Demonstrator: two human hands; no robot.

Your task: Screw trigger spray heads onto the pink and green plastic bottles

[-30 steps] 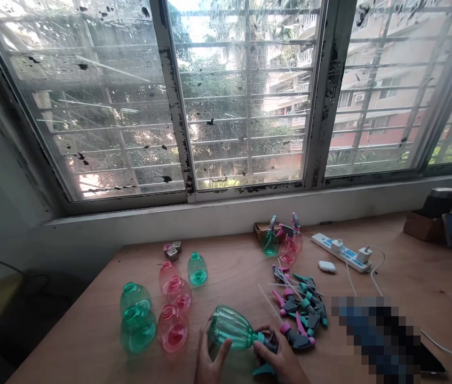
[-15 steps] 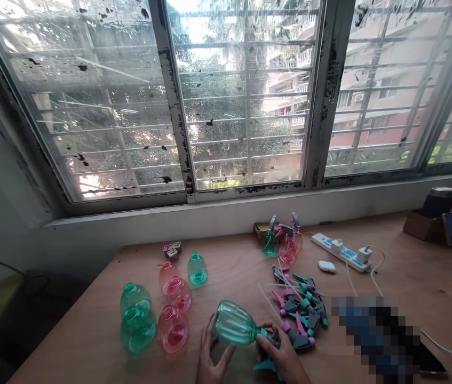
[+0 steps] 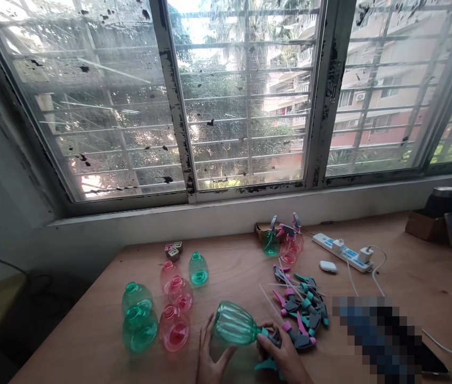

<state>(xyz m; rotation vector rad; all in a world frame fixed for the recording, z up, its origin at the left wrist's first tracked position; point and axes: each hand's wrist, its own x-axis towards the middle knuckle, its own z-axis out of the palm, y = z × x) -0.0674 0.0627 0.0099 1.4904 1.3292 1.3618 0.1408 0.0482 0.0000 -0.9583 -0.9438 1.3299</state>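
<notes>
A ribbed green plastic bottle (image 3: 234,324) lies tilted on its side above the wooden table (image 3: 402,277), its base toward the window. My left hand (image 3: 209,361) cups the bottle's body from below, fingers curled round it. My right hand (image 3: 282,356) is closed on the grey and teal spray trigger head (image 3: 270,346) at the bottle's neck. Right beside it lies a pile of several pink and teal trigger heads (image 3: 301,309).
Several open green and pink bottles (image 3: 157,312) stand at the left. Two finished spray bottles (image 3: 284,241) stand near the window, beside a power strip (image 3: 341,252) with chargers and cables. A small white case (image 3: 328,266), small cubes (image 3: 173,250), a phone stand (image 3: 442,218) and a blurred patch (image 3: 378,336) are also here.
The green bottle has tipped a little, its base rising toward the window. My left hand slid lower beneath it. My right hand keeps hold of the trigger head at the neck.
</notes>
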